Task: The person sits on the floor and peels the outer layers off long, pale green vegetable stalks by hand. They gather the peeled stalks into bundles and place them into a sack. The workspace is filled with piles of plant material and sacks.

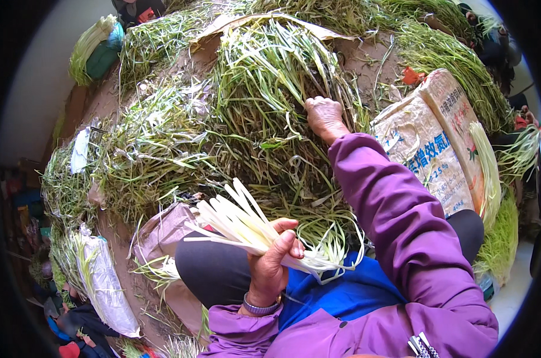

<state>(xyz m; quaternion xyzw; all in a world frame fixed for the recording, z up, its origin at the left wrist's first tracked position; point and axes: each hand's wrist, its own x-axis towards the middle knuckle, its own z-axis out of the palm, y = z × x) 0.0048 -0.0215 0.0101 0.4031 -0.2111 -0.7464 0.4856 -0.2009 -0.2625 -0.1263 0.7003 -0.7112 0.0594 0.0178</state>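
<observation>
My left hand (269,265) is closed around a bunch of pale stalks (234,221), the look of blanched garlic shoots. Their white ends point up and left, while the limp, yellowish leaf ends (333,253) droop to the right over my lap. Stretched forward, my right hand (326,119) is closed at the right side of a big heap of long green stalks (264,95). Its fingers curl down into the heap, apparently around some stalks; their tips are hidden. Dry brown leaves and roots show through the heap's lower front.
To the right lies a printed woven sack (428,140) with pale stalks (485,173) on its edge. More green heaps (157,131) spread to the left and along the back. A white wrapped bundle (106,286) is at lower left. Other people (82,322) sit around the rim.
</observation>
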